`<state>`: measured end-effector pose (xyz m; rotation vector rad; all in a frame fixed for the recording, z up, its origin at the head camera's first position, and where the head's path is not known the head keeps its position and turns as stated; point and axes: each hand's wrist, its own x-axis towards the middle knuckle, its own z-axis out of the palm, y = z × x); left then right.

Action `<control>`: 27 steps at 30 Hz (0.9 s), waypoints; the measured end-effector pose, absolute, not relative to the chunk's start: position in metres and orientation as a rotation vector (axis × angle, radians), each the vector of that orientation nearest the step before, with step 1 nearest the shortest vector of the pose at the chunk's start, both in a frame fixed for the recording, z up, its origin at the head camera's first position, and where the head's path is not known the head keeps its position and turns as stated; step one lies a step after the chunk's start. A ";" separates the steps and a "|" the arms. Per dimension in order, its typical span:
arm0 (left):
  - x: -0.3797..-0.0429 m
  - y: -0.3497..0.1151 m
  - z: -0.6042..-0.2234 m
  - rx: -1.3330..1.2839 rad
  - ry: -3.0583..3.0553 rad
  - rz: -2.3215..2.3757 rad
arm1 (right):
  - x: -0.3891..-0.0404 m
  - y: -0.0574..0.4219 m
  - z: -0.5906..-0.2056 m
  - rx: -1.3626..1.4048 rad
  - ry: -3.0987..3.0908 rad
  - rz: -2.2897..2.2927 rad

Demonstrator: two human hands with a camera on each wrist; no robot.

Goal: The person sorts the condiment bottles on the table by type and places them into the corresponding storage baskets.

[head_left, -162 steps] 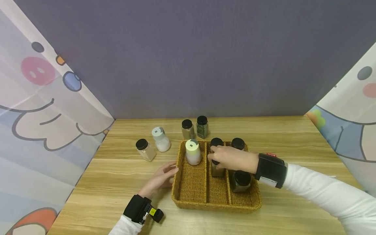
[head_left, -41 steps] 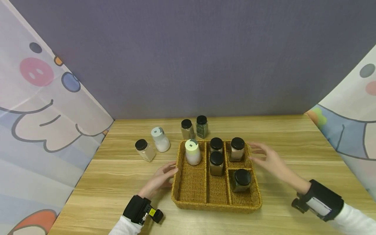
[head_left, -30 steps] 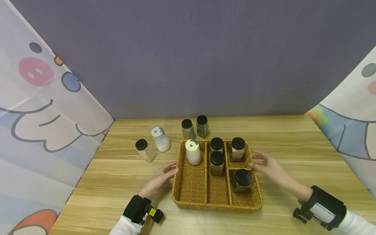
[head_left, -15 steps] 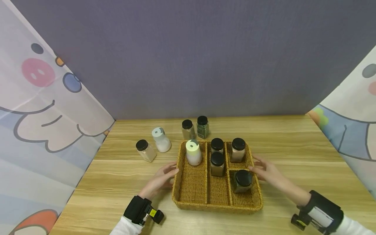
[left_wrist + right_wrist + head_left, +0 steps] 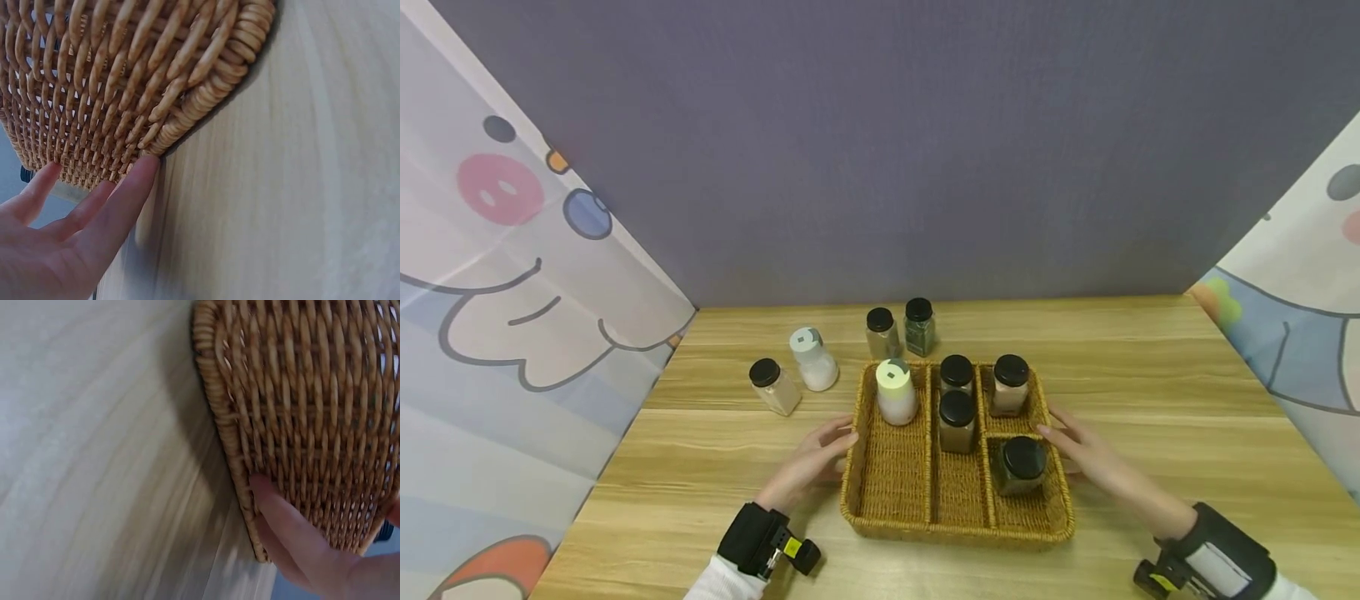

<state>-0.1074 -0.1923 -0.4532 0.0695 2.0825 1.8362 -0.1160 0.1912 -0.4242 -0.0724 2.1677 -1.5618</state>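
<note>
A woven basket (image 5: 891, 492) with several compartments sits on the table. My left hand (image 5: 805, 468) lies along its left wall; in the left wrist view, fairly straight fingers (image 5: 119, 209) touch the weave low down. On the opposite side, my right hand (image 5: 1090, 454) rests against the right wall, thumb at the rim and, in the right wrist view, fingertips (image 5: 265, 490) low on the weave. Inside stand a yellow-capped shaker (image 5: 895, 396) at left, two black-lidded jars, front one (image 5: 957, 425), in the middle, and black-lidded jars at right rear (image 5: 1011, 387) and right front (image 5: 1021, 467).
Left of the basket stand a black-lidded jar of pale powder (image 5: 777, 389) and a white-capped shaker (image 5: 814, 362). Behind it are a brownish jar (image 5: 882, 335) and a jar of green flakes (image 5: 920, 329). A grey wall (image 5: 925, 167) borders the wooden table (image 5: 1150, 367) at the back.
My right hand has left the jars in the middle compartment, moved to the basket's right wall, and slid slightly toward the front. The left hand and basket stay in place.
</note>
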 end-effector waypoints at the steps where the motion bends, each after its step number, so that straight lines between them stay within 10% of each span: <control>1: -0.107 -0.192 -0.454 0.078 2.082 1.839 | -0.116 0.192 -0.425 -0.068 2.151 -1.576; 27: -0.105 -0.185 -0.447 -0.076 2.119 1.853 | -0.120 0.196 -0.429 -0.004 1.923 -1.756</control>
